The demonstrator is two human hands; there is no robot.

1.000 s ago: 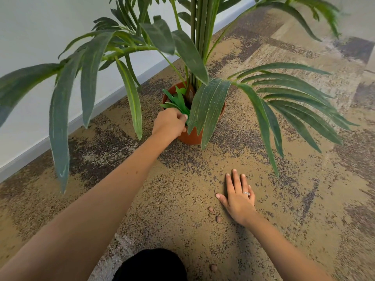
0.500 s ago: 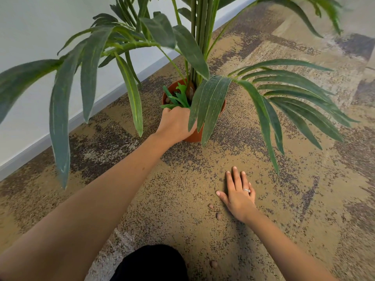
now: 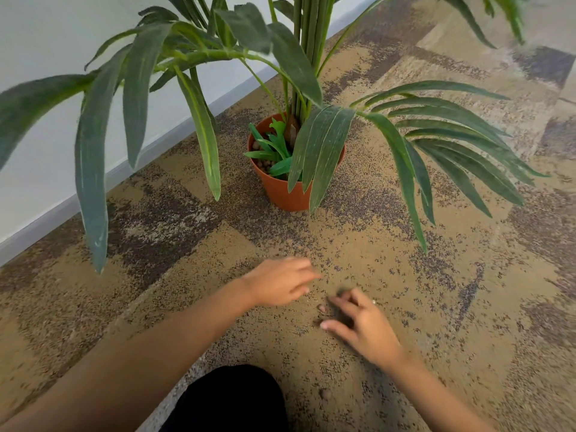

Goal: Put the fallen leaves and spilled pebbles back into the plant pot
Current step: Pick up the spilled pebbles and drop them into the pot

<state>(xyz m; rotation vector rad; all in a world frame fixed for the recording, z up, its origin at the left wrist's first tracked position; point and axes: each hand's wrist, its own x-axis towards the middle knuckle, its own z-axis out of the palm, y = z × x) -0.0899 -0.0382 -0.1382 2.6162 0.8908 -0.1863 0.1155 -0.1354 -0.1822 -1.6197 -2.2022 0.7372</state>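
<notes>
Low in the frame's centre, small hard pebbles (image 3: 321, 308) (light, likely to roll) lie on the carpet (image 3: 467, 307) between the loosely open, empty left hand (image 3: 282, 283) and right hand (image 3: 363, 327), well short of the pot (image 3: 285, 194), best pinched between fingertips.

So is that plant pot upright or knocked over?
Upright. The pot stands on its base on the carpet, rim up, with stems rising straight from it and pebbles and leaves inside.

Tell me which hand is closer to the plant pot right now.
Left. The left hand hovers over the carpet below the plant pot, well short of it. The right hand is lower still, down by the spilled pebbles.
</notes>
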